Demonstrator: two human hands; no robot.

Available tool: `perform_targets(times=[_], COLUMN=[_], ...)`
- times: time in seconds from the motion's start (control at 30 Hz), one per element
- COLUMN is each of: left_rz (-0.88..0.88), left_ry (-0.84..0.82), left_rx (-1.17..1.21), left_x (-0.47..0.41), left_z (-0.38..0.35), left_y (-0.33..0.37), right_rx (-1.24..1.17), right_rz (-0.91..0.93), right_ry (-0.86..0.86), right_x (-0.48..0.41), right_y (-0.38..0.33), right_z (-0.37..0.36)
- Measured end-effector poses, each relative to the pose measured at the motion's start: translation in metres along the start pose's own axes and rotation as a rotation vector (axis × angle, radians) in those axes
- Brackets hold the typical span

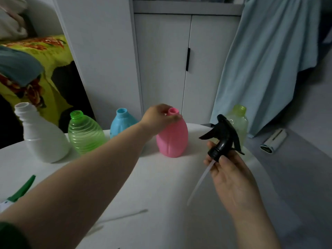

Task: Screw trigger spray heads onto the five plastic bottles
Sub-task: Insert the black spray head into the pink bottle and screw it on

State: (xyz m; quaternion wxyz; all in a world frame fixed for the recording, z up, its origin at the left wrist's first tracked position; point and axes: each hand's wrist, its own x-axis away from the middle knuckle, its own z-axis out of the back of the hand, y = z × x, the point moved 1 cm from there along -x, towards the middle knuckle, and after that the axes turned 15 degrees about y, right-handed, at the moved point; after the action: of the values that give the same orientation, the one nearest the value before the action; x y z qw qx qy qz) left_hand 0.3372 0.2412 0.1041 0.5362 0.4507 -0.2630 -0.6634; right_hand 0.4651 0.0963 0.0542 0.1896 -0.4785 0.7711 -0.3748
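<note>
Several open-necked bottles stand in a row on the white table (161, 186): a white bottle (43, 139), a ribbed green bottle (84, 135), a blue bottle (120, 123), a pink bottle (172, 139) and a pale yellow-green bottle (239, 121). My left hand (159, 116) grips the pink bottle at its neck. My right hand (231, 175) holds a black trigger spray head (222, 135) by its collar, its clear dip tube (199, 182) slanting down to the left, to the right of the pink bottle.
A green spray head (21, 190) lies at the table's left edge, and a clear dip tube (125, 215) lies near the front. White cabinet doors (161, 60) and a light blue cloth (265, 60) stand behind. A lint roller (273, 141) lies on the floor at right.
</note>
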Motion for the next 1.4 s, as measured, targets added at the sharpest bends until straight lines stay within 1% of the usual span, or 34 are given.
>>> perform_targets(times=[0.13,0.37,0.5,0.6,0.67,0.87,1.0,1.07,1.27,1.4], left_rz=[-0.022,-0.124,-0.072,-0.05,-0.04,-0.049,-0.032,-0.024,-0.019,-0.023], left_ry=[0.074,0.023,0.014,0.056,0.071,0.014,0.009,0.005,0.014,0.014], left_rx=[0.027,0.031,0.088,0.14,0.155,0.165,0.154,0.169,0.181,0.214], left_x=[0.005,0.045,0.074,0.087,0.092,0.109,0.109,0.109,0.11,0.11], left_z=[0.003,0.04,0.063,0.074,0.076,0.072,0.072,0.072,0.071,0.069], left_y=[-0.003,-0.006,-0.017,-0.026,-0.03,-0.043,-0.046,-0.046,-0.051,-0.054], right_rx=[0.013,0.047,0.099,0.105,0.072,-0.113,-0.107,-0.059,0.254,0.41], right_rz=[0.032,0.077,0.074,0.1,0.136,0.293,0.401,0.417,0.461,0.419], right_ry=[-0.008,-0.064,-0.06,-0.02,-0.013,-0.079,-0.136,-0.144,-0.135,-0.176], right_x=[-0.001,0.004,0.008,0.008,0.009,0.019,0.021,0.02,0.011,0.008], right_y=[0.0,-0.004,-0.003,-0.009,-0.016,-0.046,-0.053,-0.049,-0.021,0.01], right_z=[0.002,-0.002,-0.006,-0.007,-0.011,-0.05,-0.084,-0.097,-0.108,-0.099])
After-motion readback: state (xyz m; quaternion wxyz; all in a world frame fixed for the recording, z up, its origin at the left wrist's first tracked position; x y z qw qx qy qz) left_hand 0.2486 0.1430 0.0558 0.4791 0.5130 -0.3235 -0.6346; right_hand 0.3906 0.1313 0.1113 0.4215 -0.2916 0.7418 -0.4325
